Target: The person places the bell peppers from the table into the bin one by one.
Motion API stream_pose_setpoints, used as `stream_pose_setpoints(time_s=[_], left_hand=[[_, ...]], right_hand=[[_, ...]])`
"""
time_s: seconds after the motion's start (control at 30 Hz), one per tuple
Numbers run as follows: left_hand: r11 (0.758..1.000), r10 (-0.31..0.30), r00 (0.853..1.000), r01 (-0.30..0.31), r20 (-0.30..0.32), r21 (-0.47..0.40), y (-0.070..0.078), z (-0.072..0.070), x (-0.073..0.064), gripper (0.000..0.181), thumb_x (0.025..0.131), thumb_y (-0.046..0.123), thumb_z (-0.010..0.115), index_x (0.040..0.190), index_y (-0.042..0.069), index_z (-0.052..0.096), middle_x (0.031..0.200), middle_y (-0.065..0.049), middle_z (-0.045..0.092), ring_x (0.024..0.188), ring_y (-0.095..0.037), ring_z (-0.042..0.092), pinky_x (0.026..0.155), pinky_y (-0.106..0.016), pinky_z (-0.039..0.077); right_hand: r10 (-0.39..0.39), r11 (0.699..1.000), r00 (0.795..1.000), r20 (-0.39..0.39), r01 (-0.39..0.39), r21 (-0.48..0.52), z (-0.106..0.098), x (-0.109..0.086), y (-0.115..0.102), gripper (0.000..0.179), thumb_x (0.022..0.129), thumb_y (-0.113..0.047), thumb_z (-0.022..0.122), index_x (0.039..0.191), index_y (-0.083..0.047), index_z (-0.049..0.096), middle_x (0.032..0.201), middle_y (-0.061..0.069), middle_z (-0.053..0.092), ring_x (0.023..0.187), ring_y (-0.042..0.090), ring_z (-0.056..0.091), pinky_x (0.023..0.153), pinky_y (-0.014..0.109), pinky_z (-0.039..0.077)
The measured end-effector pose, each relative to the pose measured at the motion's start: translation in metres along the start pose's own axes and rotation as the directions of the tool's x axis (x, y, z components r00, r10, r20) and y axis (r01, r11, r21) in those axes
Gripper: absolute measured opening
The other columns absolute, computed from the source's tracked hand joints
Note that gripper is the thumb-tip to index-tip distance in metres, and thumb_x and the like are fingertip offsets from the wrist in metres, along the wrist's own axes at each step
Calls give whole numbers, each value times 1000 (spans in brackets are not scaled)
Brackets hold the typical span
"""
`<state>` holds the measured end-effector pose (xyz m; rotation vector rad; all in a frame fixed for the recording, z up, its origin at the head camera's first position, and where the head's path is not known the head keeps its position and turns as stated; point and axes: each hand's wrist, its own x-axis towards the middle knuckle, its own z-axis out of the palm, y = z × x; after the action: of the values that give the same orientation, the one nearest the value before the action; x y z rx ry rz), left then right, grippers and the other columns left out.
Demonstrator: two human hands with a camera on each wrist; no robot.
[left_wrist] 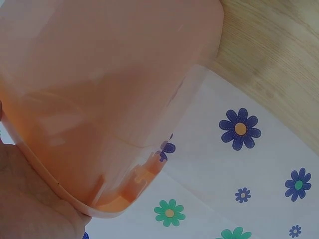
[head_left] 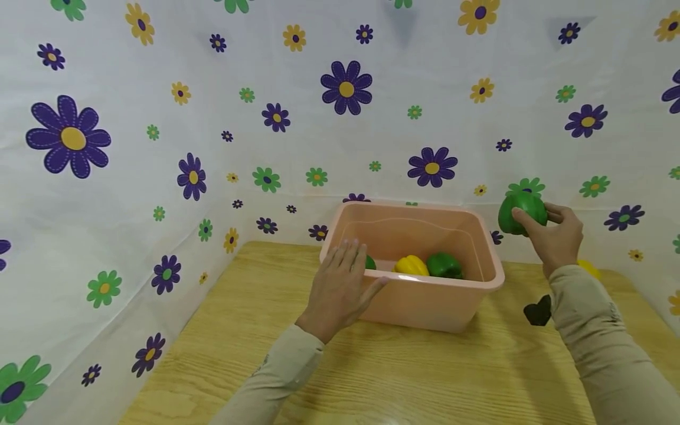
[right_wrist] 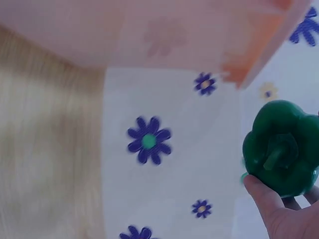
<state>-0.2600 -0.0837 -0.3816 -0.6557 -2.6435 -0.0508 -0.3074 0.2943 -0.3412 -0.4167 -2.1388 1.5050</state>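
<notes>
A pink plastic bin [head_left: 419, 304] stands on the wooden table, holding a yellow bell pepper [head_left: 411, 265] and a green bell pepper [head_left: 445, 265]. Part of another green pepper [head_left: 370, 263] shows behind my left fingers. My left hand [head_left: 340, 289] rests on the bin's near left rim with its fingers straight; the left wrist view shows the hand [left_wrist: 37, 199] at the rim. Up in the air right of the bin, my right hand [head_left: 558, 236] grips a green bell pepper [head_left: 523, 213] between thumb and fingers. Its stem faces the right wrist camera [right_wrist: 281, 152].
On the table at the right lies a small black object [head_left: 539, 311], partly covered by the right sleeve. Something yellow [head_left: 589, 269] peeks out behind the right wrist. A white flowered cloth [head_left: 297, 130] hangs behind and left of the wooden table [head_left: 255, 295].
</notes>
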Motion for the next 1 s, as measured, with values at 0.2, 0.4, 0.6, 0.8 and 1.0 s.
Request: stream_pose_setpoints(time_s=[0.2,0.4,0.6,0.8,1.0], left_hand=[[1000,-9,1000,9,16,-5,0,1,0,81,103,64,35,155,2,38,161,-16,33,150,-32,31,124,-45,20],[1000,-6,1000,6,9,-7,1,1,1,81,103,64,35,155,2,39,161,-16,34,149,-32,31,124,-44,20],[1000,-7,1000,7,2,-7,1,0,1,81,103,64,36,154,1,39,161,-16,34,149,-33,31,124,-44,20],[1000,-3,1000,3,-2,-1,1,0,1,81,103,64,37,154,1,40,161,-16,34,149,-32,31,124,-44,21],[1000,-6,1000,6,-1,-5,1,0,1,81,103,64,36,154,1,39,161,-16,34,149,-32,32,124,-44,21]], right_hand=[[-8,939,1000,1,7,343,0,-9,-17,75,85,-24,83,146,1,46,115,-2,47,90,5,60,72,13,56],[-37,857,999,27,18,515,5,-20,-31,70,84,-18,84,142,0,49,121,3,49,103,15,62,74,20,57],[-74,789,990,123,-18,614,11,-33,-36,67,87,-17,82,143,-1,48,123,7,50,99,16,67,78,26,58],[-115,741,968,223,-66,668,12,-41,-32,56,91,-13,77,139,-5,49,126,8,50,97,14,69,82,29,57],[-152,747,952,266,-66,662,16,-46,-27,50,92,-13,75,136,-8,51,127,8,49,100,14,69,84,30,56]])
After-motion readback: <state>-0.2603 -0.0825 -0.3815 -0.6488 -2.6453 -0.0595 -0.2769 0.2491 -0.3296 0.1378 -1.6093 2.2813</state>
